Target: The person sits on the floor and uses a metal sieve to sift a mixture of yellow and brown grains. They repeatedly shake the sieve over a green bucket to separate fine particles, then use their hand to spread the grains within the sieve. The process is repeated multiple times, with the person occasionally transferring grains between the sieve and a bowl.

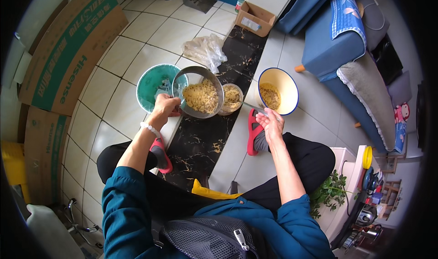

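My left hand (166, 105) grips the rim of a round metal pan (220, 94), tilted, with yellowish, crumbly grain-like food (202, 96) inside. My right hand (272, 122) holds a metal spoon (252, 105) by its handle. The spoon's far end reaches a small tub (242, 96) holding similar crumbly food, partly hidden behind the pan. Left of the pan, partly under it, a green plastic bin (145, 84) with a clear liner holds some scraps. A cream enamel basin with a blue rim (289, 88) stands to the right, with crumbly food at its bottom.
A crumpled plastic bag (207, 50) lies on the floor beyond the pan. Farther off stand an open cardboard box (255, 17) and a dustpan (199, 1). Large cartons (68, 53) line the left; a blue sofa (332, 50) and a potted plant (330, 190) are at the right.
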{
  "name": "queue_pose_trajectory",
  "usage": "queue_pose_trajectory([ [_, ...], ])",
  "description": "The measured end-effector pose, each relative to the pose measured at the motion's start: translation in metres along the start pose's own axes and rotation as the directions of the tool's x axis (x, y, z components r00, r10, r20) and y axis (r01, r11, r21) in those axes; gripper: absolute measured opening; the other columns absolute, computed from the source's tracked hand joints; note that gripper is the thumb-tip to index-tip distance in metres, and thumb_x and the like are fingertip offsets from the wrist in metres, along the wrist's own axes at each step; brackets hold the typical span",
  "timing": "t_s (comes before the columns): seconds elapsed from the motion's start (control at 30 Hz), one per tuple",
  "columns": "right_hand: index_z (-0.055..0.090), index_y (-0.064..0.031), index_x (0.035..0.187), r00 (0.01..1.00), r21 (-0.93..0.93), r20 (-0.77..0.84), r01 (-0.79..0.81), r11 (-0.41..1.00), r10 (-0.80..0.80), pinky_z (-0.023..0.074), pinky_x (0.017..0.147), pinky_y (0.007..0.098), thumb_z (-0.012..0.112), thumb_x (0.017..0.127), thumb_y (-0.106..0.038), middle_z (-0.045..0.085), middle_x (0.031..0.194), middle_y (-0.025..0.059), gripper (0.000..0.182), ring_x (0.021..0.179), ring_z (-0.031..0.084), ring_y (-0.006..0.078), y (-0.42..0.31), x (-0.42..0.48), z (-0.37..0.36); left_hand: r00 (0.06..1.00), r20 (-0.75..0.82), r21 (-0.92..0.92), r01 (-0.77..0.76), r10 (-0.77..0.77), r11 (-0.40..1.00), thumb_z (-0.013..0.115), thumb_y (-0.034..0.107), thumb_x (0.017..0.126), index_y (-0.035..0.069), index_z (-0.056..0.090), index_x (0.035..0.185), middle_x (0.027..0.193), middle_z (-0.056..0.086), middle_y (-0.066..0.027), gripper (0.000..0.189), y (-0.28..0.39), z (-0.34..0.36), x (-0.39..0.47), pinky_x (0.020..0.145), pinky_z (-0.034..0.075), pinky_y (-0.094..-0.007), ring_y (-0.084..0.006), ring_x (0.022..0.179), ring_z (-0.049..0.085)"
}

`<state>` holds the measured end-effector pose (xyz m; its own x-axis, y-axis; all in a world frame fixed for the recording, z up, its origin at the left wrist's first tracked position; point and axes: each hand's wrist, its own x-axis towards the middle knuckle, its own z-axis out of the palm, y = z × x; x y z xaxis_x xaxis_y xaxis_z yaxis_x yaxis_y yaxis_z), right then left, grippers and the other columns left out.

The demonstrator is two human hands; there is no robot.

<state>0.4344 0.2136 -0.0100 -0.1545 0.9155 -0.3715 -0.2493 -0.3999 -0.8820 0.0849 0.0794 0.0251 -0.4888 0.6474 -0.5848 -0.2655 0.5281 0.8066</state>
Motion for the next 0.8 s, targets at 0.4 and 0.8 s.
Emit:
queue_pose_trajectory([
  [0.4,0.057,0.0074,0.107,0.991,-0.103,0.100,0.102,0.989,-0.092,0.0575,0.067,0.0358,0.056,0.094,-0.021,0.065,0.086,0.0224,0.032,0.074,0.067,0.0268,-0.062,-0.031,0.017,1.000,-0.009,0.069,-0.030,0.030,0.997,0.064,0.008,0.070,-0.005,0.062,0.070,0.064,0.061,-0.0092,0.013,-0.009,0.006,0.006,0.046,0.053,-0.0290,-0.0174,0.053,0.061],
  [0.8,0.054,0.0095,0.116,0.923,-0.272,0.350,0.266,0.925,-0.162,0.0562,0.074,0.0341,0.050,0.097,-0.019,0.064,0.093,0.0187,0.034,0.080,0.067,0.0242,-0.061,-0.082,0.074,0.996,0.081,-0.010,-0.022,0.023,1.000,0.063,0.009,0.071,-0.003,0.061,0.069,0.062,0.058,-0.0068,0.012,-0.007,0.011,0.001,0.047,0.054,-0.0283,-0.0165,0.053,0.059],
])
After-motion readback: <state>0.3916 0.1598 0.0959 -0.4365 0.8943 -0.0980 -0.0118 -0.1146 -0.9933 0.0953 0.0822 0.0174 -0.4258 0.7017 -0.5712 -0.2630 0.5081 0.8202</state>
